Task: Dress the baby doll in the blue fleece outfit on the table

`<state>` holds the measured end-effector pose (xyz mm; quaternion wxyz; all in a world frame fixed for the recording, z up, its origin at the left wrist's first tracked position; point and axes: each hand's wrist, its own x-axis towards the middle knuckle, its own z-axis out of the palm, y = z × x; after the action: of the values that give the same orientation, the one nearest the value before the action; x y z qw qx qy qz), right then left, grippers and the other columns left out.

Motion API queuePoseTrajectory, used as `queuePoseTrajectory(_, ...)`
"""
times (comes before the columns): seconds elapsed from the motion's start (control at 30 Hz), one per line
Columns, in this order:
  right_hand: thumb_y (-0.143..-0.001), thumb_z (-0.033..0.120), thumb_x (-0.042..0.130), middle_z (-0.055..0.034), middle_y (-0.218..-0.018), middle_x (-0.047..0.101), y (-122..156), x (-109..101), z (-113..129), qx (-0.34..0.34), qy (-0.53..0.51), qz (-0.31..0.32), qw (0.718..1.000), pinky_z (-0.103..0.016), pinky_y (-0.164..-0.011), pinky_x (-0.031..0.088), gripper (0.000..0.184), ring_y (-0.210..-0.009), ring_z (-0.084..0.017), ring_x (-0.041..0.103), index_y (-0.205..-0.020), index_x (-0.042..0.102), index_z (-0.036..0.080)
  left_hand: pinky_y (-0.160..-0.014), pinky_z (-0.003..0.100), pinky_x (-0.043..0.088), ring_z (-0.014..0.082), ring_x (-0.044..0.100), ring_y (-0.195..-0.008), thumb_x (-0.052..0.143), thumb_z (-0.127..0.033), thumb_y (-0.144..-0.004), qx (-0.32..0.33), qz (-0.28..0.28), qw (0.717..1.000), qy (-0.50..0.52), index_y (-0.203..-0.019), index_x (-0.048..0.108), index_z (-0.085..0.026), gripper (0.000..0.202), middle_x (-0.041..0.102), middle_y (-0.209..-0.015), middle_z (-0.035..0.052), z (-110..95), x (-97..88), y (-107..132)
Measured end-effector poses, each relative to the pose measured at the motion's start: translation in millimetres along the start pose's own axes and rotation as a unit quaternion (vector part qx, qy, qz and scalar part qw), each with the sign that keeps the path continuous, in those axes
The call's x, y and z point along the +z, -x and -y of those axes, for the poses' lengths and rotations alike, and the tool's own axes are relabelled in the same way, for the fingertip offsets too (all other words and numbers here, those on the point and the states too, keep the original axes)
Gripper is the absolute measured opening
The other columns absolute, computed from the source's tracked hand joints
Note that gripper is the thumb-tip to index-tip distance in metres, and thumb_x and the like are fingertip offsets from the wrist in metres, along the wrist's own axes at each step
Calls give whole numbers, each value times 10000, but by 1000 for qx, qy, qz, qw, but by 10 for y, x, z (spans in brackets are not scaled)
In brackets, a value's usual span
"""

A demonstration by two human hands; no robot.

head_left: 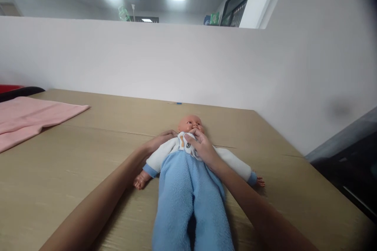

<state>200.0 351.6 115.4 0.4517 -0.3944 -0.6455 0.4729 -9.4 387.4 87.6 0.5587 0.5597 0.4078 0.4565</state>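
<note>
A baby doll (191, 122) lies on its back on the table, head toward the wall. It wears a fleece outfit (188, 176) with a white top, a printed chest and blue legs. My left hand (163, 139) rests against the doll's shoulder on the left, fingers stretched toward the neck; their tips are partly hidden. At the collar, my right hand (204, 149) has its thumb and fingers on the white cloth just below the chin, seemingly pinching it. The doll's arms spread out to both sides, partly behind my forearms.
A folded pink cloth (32, 115) lies on the wooden table (112, 145) at the left. Behind it is a red and black object (22, 91), cut off by the frame. A white wall (132, 59) borders the far edge. Something dark (347, 168) stands beyond the right edge.
</note>
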Motion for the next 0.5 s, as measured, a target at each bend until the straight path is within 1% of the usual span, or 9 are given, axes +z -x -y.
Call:
queuePoseTrajectory(0.07, -862, 678, 730, -5, -861, 665, 3, -81, 85, 13, 37, 19, 999, -315, -743, 491, 459, -810, -201, 618, -909, 599, 240, -750, 307, 515, 223, 654, -847, 844, -399, -765, -13, 25, 999, -45, -883, 763, -201, 245, 749, -906, 44, -29, -73, 24)
queuePoseTrajectory(0.13, -908, 602, 716, -16, -901, 707, 20, -215, 204, 28, 130, 47, 990, -328, -761, 486, 377, -840, -218, 641, -956, 661, 233, -719, 276, 466, 214, 620, -846, 870, -400, -753, -21, 21, 996, -86, -911, 755, -186, 290, 726, -897, 39, -82, -158, 43)
queuePoseTrajectory(0.2, -965, 544, 663, -32, -967, 746, 43, -388, 330, 35, 235, 82, 968, -344, -782, 486, 315, -883, -241, 665, -1005, 699, 234, -707, 261, 441, 207, 602, -840, 908, -416, -734, -28, 18, 992, -123, -924, 735, -187, 345, 706, -891, 29, -152, -239, 77)
queuePoseTrajectory(0.27, -977, 537, 652, -54, -1001, 769, 59, -571, 438, 30, 292, 114, 949, -358, -796, 489, 316, -924, -267, 678, -988, 720, 229, -721, 260, 449, 210, 619, -847, 937, -450, -716, -38, 49, 982, -176, -973, 728, -195, 418, 715, -921, 28, -222, -305, 124)
queuePoseTrajectory(0.3, -969, 551, 661, -61, -984, 772, 63, -657, 481, 32, 303, 128, 944, -362, -793, 489, 333, -920, -274, 679, -961, 725, 225, -732, 261, 458, 215, 634, -861, 946, -461, -708, -40, 72, 976, -203, -1007, 731, -201, 450, 729, -948, 30, -252, -331, 149)
queuePoseTrajectory(0.37, -950, 600, 668, -54, -885, 754, 60, -800, 539, 55, 302, 158, 938, -357, -758, 480, 385, -850, -263, 667, -900, 717, 221, -758, 261, 479, 230, 666, -908, 950, -458, -705, -29, 113, 965, -234, -1075, 749, -221, 483, 762, -1006, 37, -297, -368, 189)
queuePoseTrajectory(0.43, -930, 644, 667, -25, -777, 707, 48, -895, 564, 86, 278, 183, 939, -337, -698, 454, 431, -750, -228, 628, -859, 702, 221, -781, 272, 505, 253, 694, -953, 938, -433, -725, -13, 139, 963, -228, -1149, 774, -245, 492, 789, -1035, 45, -330, -389, 209)
queuePoseTrajectory(0.5, -901, 671, 690, 1, -693, 655, 34, -943, 564, 111, 265, 198, 937, -320, -644, 410, 457, -667, -196, 568, -831, 696, 219, -868, 301, 536, 288, 717, -1069, 906, -413, -773, -3, 167, 960, -224, -1233, 784, -270, 497, 809, -1135, 63, -366, -401, 219)
